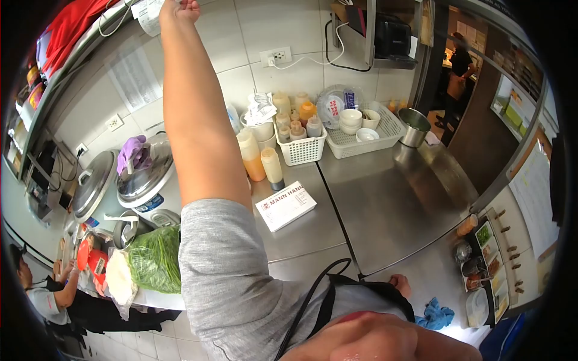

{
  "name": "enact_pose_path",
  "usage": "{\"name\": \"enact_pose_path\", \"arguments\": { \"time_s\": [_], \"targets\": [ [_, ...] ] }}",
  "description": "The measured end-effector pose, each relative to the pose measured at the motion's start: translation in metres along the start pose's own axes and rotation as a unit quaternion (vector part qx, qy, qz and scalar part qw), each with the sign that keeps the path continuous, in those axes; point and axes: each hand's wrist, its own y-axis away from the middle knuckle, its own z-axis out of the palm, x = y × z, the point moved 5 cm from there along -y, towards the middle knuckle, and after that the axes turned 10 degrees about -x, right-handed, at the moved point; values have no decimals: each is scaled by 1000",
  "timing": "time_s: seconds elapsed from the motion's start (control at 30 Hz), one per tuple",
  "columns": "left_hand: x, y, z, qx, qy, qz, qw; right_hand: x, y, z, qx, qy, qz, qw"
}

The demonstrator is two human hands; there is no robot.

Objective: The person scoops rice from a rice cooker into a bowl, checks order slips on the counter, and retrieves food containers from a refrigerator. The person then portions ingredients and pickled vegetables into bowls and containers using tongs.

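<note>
My left arm reaches far up, and my left hand (pixel 185 10) is at the top edge of the view, partly cut off. Its fingers are curled, closed at the edge of a printed paper slip (pixel 148 16) by the shelf rail. Low by my apron, over the counter's front edge, only part of my right hand (pixel 400 285) shows; its grip is unclear. A blue cloth (pixel 435 314) lies to its right. On the steel counter between my arms sits a white printed box (pixel 286 206), with squeeze bottles (pixel 272 169) behind it.
A white basket (pixel 303 151) of sauce bottles, a grey tray (pixel 361 146) with bowls and a steel pot (pixel 414 128) line the wall. Lidded cookers (pixel 144 180) and bagged greens (pixel 155 260) stand left. A co-worker (pixel 45 301) works at far left; another person (pixel 459 75) stands beyond the doorway.
</note>
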Motion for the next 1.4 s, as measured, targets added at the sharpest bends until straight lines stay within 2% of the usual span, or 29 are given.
{"name": "enact_pose_path", "arguments": {
  "time_s": [0.07,0.17,0.2,0.27,0.3,0.33,0.37,0.4,0.43,0.47,0.5,0.53,0.57,0.63,0.67,0.73,0.77,0.83,0.9,0.93,1.0,1.03,1.07,1.1,1.13,1.2,1.3,1.4],
  "targets": [
    [8,-22,-4,-10,-4,5,1000,1,0,-1,8,4,-10,1000],
    [15,-9,-10,-36,-64,52,996,-4,1,-5,-6,6,-6,1000],
    [17,32,-2,-8,-89,77,993,-4,-1,-6,-10,-14,10,1000],
    [5,114,2,-75,-150,191,967,-1,-5,-6,-29,-47,43,998],
    [6,140,-5,-104,-184,241,947,-1,-12,-3,-36,-109,13,993],
    [-5,174,-16,-125,-288,247,917,0,-23,7,-49,-167,-14,985],
    [-38,221,-28,-154,-298,262,905,-1,-38,15,-62,-224,-41,972],
    [-65,264,-49,-115,-621,262,730,-20,-52,20,-49,-221,-140,964],
    [-100,311,-65,-130,-516,124,838,-74,-57,3,-127,-301,-123,937],
    [-141,353,-87,-147,-446,38,882,-85,-68,30,-264,-443,-137,846],
    [-183,396,-110,-148,-375,-47,914,-115,-71,42,-317,-504,-124,794],
    [-207,444,-129,-179,-373,-115,903,-147,-66,48,-366,-535,-113,753],
    [-226,484,-148,-201,-437,-174,859,-175,-61,55,-410,-564,-100,709],
    [-243,548,-190,-191,-321,-225,900,-209,-51,90,-487,-622,-19,613],
    [-241,572,-207,-117,-262,-263,921,-223,-46,104,-479,-632,-7,609],
    [-212,591,-240,-71,-292,-360,883,-248,-26,126,-458,-653,19,602],
    [-191,598,-259,-49,-305,-407,860,-263,-11,132,-511,-618,9,598],
    [-147,589,-293,8,-195,-401,895,-297,19,136,-606,-541,-13,584],
    [-106,572,-308,-4,-133,-370,919,-328,42,157,-664,-439,-127,592],
    [-92,566,-325,9,-163,-373,914,-349,53,160,-681,-376,-169,606],
    [-65,551,-358,32,-225,-374,899,-392,60,184,-678,-338,-218,615],
    [-51,544,-370,65,-209,-343,913,-417,50,199,-651,-242,-255,672],
    [-34,537,-379,84,-206,-329,918,-437,39,226,-585,-346,-212,702],
    [-17,529,-388,104,-203,-314,922,-461,27,230,-550,-360,-170,734],
    [-5,523,-398,111,-185,-300,929,-479,7,260,-459,-358,-208,786],
    [17,515,-409,128,-183,-293,930,-510,-19,287,-350,-275,-253,859],
    [36,509,-418,119,-164,-294,934,-533,-33,313,-328,-63,-232,914],
    [41,505,-431,101,-140,-297,939,-537,-57,365,-387,-85,-229,889]
  ]
}}
